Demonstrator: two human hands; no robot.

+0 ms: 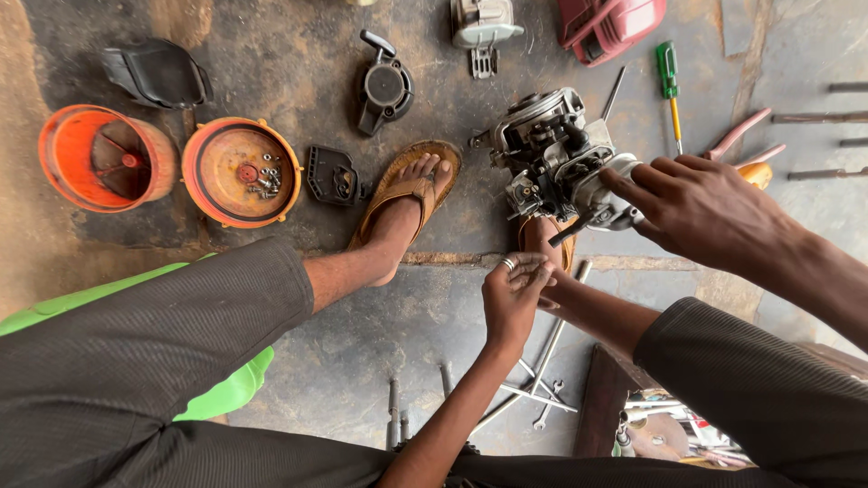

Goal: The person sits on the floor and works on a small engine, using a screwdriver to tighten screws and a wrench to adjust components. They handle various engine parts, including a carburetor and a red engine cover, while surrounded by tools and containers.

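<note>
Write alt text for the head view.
A seated person's right hand rests on a small grey metal engine on the stained concrete floor, left hand just below it. An orange round cover holding loose screws lies nearby.

Person, seen from above. Legwear: dark grey shorts (pixel 136 361) with fine ribbing, hems ending at the knees. Footwear: tan-brown thong sandal (pixel 404 192), open-toed, with broad strap; second sandal (pixel 567 255) mostly hidden. Jewellery: silver-coloured ring (pixel 508 264) on a finger of the left hand (pixel 514 294). Arms and forearms bare, sleeveless in view; right hand (pixel 701 208) unadorned.
</note>
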